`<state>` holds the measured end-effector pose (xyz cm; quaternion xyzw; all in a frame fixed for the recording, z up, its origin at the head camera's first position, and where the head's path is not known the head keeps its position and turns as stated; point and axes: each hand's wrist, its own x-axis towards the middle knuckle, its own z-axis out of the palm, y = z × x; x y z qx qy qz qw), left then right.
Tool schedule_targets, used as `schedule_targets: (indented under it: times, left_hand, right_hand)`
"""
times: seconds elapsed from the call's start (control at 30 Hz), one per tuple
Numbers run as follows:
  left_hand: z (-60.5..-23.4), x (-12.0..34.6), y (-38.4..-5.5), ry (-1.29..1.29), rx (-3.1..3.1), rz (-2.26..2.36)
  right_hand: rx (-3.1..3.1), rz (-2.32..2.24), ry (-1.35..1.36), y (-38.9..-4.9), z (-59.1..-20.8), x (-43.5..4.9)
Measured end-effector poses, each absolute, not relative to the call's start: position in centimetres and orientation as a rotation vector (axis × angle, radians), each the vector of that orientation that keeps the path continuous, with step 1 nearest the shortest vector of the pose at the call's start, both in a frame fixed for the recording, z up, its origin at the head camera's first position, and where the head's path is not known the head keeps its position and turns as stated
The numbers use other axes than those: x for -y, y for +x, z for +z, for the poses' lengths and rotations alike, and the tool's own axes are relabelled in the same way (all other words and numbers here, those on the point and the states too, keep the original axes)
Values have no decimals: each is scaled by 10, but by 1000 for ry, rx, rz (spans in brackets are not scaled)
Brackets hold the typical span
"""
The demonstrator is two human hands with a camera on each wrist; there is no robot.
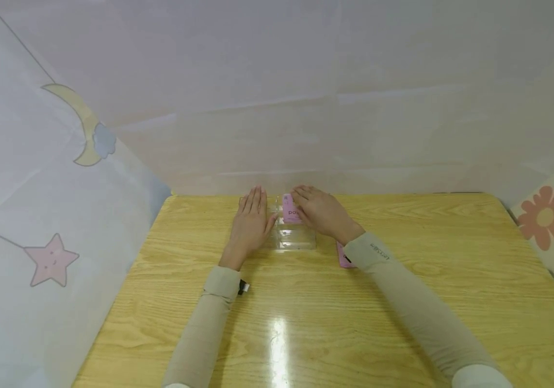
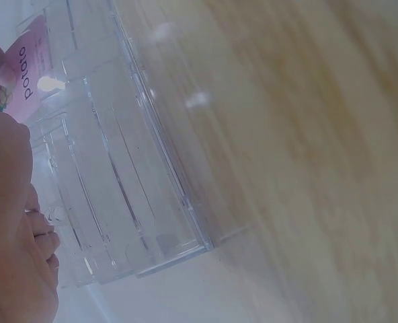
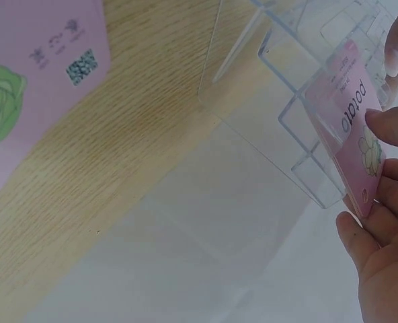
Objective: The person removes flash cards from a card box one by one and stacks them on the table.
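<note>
A clear plastic rack (image 1: 297,240) with stepped slots stands near the table's back edge. My left hand (image 1: 250,227) rests over its left side, fingers straight and pointing away from me. My right hand (image 1: 324,213) pinches a pink potato card (image 3: 353,118) between thumb and fingers. The card's printed lower part sits behind a clear panel of one slot, in the rack's rear part. In the right wrist view its end with a small hole sticks out between my fingers (image 3: 390,195). The left wrist view shows the empty-looking front steps of the rack.
Another pink card (image 1: 345,257) with a green leafy vegetable drawing and a QR code lies on the wooden table (image 1: 403,323), partly under my right forearm. A small black item with a metal plug (image 1: 243,288) lies by my left wrist. A printed cloth backdrop (image 1: 277,134) rises behind the table.
</note>
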<state>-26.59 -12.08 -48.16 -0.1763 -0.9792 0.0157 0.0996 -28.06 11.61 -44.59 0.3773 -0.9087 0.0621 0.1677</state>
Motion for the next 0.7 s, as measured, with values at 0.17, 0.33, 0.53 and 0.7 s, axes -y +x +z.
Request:
schedule_targets:
  times: [0.17,0.33,0.53,0.7]
  left_hand:
    - [-482,121,-266,-519,2909,45]
    - [-481,121,-267,-519,2917,51]
    - [-479,122,-266,-525,2907,54]
    - [-478,123,-266,-526,2920,46]
  right_hand:
    - [2587,222,1065,-282,-447,-116]
    - [2575,250,1061,-283,-447,-115]
    - [2561,234,1046,-282,-447,-114]
    - [2546,275,1029,-281,-446,-112]
